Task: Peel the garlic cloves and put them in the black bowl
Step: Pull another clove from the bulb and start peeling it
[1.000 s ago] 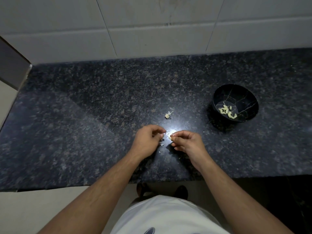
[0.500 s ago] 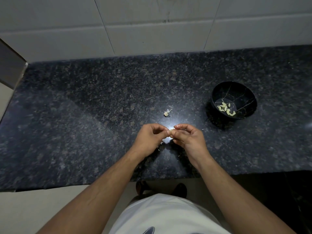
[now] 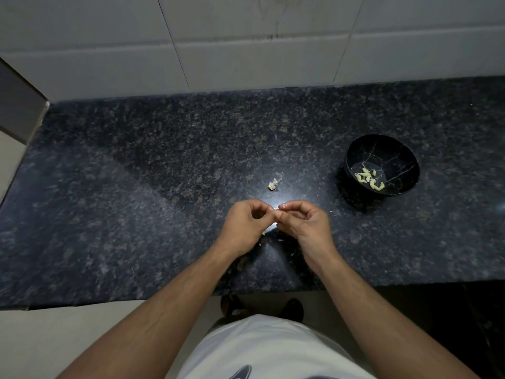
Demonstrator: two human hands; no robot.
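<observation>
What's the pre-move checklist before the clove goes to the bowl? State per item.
1. Clove held: left hand and right hand meet fingertip to fingertip over the counter; the clove itself is hidden. Cannot tell.
2. Skin fully off: not visible between the fingers. Cannot tell.
3. Black bowl upright, mouth unobstructed: ok.
4. Room in the bowl: peeled cloves cover only part of the bottom. Ok.
5. Path from the right hand to the bowl: bare counter, only tiny skin flecks. Ok.
6. Work left: a garlic piece lies beyond the hands, not in the bowl. Not ok.
</observation>
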